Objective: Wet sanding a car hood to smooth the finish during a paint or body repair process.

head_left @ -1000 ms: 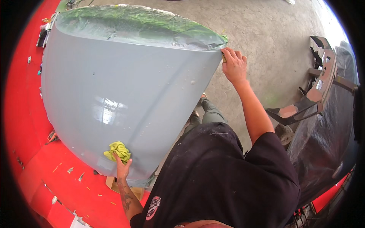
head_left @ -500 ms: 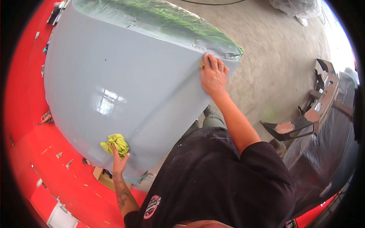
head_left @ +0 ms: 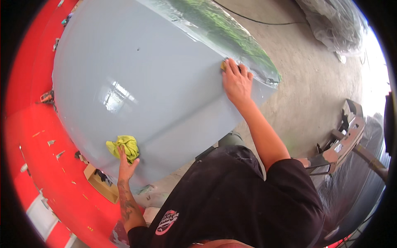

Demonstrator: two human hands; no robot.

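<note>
A large, smooth grey car hood [head_left: 165,78] spreads out in front of me. My left hand [head_left: 125,167] rests at its near left part, fingers and thumb on a crumpled yellow-green cloth [head_left: 128,148]. On the far right, beside the masked edge, my right hand [head_left: 238,84] presses down with bent fingers. Under its fingertips a small yellowish pad [head_left: 223,65] peeks out, mostly hidden by the hand. Clear plastic film [head_left: 223,29], streaked green and white, lies along the hood's far edge.
A loose bumper [head_left: 335,155] stands at the right, near a plastic-covered dark surface [head_left: 357,182]. A cardboard box [head_left: 101,186] sits on the red surface [head_left: 53,165] at left. Bunched plastic sheeting [head_left: 335,29] and a cable [head_left: 264,21] lie on the concrete floor [head_left: 295,82].
My view has turned, so the hood sits rotated in it. The right hand has slid a little along the masked edge, away from the hood's right corner. The left hand stays on the cloth.
</note>
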